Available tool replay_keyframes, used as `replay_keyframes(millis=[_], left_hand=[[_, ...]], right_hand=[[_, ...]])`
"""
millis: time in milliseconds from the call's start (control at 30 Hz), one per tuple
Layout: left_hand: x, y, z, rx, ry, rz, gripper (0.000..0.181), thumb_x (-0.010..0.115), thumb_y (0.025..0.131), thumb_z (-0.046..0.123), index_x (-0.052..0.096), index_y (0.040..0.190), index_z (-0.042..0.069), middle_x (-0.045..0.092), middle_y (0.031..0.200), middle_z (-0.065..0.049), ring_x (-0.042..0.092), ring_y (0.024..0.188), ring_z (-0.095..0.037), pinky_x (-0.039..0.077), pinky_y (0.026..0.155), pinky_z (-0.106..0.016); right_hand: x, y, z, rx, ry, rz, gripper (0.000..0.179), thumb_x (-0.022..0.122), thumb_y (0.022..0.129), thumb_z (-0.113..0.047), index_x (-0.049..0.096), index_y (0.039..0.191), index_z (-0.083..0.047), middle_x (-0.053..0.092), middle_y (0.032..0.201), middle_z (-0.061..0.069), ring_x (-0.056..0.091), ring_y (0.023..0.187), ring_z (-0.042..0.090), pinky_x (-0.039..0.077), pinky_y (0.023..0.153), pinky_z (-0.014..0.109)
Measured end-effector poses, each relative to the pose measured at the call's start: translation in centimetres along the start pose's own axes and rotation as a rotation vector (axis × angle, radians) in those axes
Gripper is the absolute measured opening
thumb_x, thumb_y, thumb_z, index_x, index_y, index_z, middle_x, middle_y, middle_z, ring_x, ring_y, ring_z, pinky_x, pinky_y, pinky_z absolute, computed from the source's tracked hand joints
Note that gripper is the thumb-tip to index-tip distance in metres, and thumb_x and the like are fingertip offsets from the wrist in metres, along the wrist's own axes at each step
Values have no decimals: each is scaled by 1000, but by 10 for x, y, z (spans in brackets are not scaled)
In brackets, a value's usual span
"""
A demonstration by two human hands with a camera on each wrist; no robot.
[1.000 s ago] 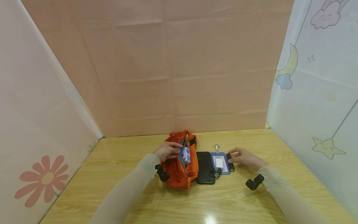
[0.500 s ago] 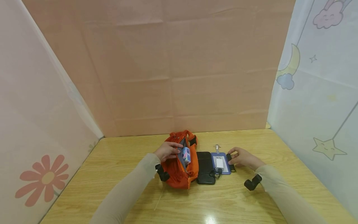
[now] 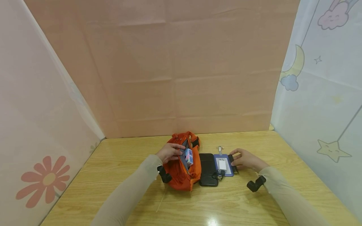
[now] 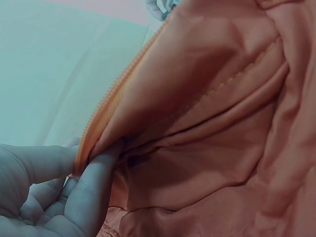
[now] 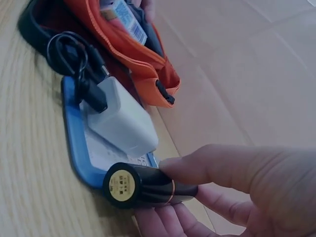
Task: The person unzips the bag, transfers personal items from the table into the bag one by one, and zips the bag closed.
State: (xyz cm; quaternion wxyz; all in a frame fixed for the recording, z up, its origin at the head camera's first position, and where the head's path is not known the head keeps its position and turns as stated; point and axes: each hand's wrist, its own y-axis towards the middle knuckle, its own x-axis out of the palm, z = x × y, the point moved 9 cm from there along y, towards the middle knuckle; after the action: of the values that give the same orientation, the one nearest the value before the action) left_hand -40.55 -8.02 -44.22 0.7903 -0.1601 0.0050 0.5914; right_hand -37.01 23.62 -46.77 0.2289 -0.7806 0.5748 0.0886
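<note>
My left hand (image 3: 169, 153) pinches the zippered edge of an orange bag (image 3: 177, 175), holding its mouth apart; the left wrist view shows the orange zipper (image 4: 106, 106) between thumb and fingers. Inside the bag's grey-lined mouth sits a small pink, blue and white packet (image 3: 188, 157). My right hand (image 3: 246, 159) grips a black lipstick tube (image 5: 155, 186) by its side, thumb on one face and fingers on the other. The tube has a thin gold ring and a round gold label on its end. It lies along the right edge of a blue badge holder (image 5: 79, 143).
On the badge holder rests a white charger plug (image 3: 222, 165) with a coiled black cable (image 3: 217, 175). A flat black case (image 3: 207, 169) lies between holder and bag. A metal clip (image 3: 220, 149) extends behind the holder. Printed cloth walls stand left and right, a plain one behind.
My right hand has closed in slightly on the lipstick tube, its fingers now gripping it. The left hand and the bag stay where they were.
</note>
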Motion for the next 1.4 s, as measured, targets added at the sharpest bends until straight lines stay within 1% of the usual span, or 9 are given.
replay_keyframes(millis=[67, 233, 467, 733, 933, 1067, 1167, 1233, 1400], left_hand=[[0, 0, 0, 1, 2, 0, 32, 59, 92, -3, 67, 122, 4, 66, 110, -12, 65, 79, -13, 57, 71, -30], [0, 0, 0, 4, 10, 4, 32, 60, 92, -3, 67, 122, 5, 66, 109, -12, 66, 79, -13, 57, 71, -30], [0, 0, -1, 0, 8, 10, 32, 60, 91, -3, 67, 121, 5, 66, 110, -12, 66, 80, -14, 57, 71, -30], [1, -1, 0, 2, 16, 15, 32, 60, 92, -3, 67, 122, 6, 66, 110, -12, 65, 81, -14, 56, 70, -29], [2, -1, 0, -1, 11, 14, 32, 59, 92, -3, 67, 122, 5, 65, 109, -11, 64, 80, -13, 57, 70, -29], [2, -1, 0, -4, 2, 11, 32, 59, 92, -3, 67, 122, 5, 65, 109, -11, 64, 80, -13, 57, 70, -28], [3, -1, 0, -2, -4, 8, 32, 59, 92, -3, 67, 122, 5, 65, 108, -11, 65, 80, -13, 57, 70, -29], [3, -1, 0, -2, -8, 6, 32, 59, 92, -3, 67, 122, 5, 66, 108, -11, 65, 80, -13, 57, 70, -29], [2, -1, 0, -2, -8, 11, 31, 59, 92, -3, 67, 121, 5, 65, 106, -10, 64, 79, -13, 56, 68, -27]], right_hand=[[1, 0, -3, -11, 24, -10, 59, 70, 82, 0, 38, 132, 9, 53, 113, 23, 60, 87, 19, 56, 73, 34], [3, 0, -14, -57, 102, -35, 60, 68, 84, 0, 35, 134, 10, 51, 112, 23, 61, 86, 19, 56, 74, 34], [9, 2, -29, -93, 220, -79, 59, 65, 88, 0, 32, 137, 8, 51, 110, 16, 61, 89, 18, 55, 81, 35], [20, 3, -53, -151, 242, -121, 58, 63, 90, -3, 32, 138, 7, 50, 110, 15, 60, 91, 18, 54, 83, 36], [32, 8, -71, -185, 273, -144, 56, 63, 90, -2, 33, 137, 6, 50, 106, 13, 61, 92, 19, 55, 83, 35], [41, 13, -79, -194, 287, -151, 54, 63, 92, -3, 34, 137, 3, 53, 111, 15, 62, 98, 23, 54, 83, 34], [48, 17, -83, -187, 295, -153, 53, 63, 92, -4, 35, 137, 1, 50, 117, 18, 62, 99, 22, 54, 84, 35], [53, 19, -85, -188, 290, -156, 54, 64, 92, -5, 34, 137, 1, 49, 119, 20, 62, 97, 21, 54, 85, 36], [64, 24, -92, -190, 298, -154, 53, 64, 91, -4, 34, 136, 1, 52, 119, 21, 63, 94, 19, 53, 88, 40]])
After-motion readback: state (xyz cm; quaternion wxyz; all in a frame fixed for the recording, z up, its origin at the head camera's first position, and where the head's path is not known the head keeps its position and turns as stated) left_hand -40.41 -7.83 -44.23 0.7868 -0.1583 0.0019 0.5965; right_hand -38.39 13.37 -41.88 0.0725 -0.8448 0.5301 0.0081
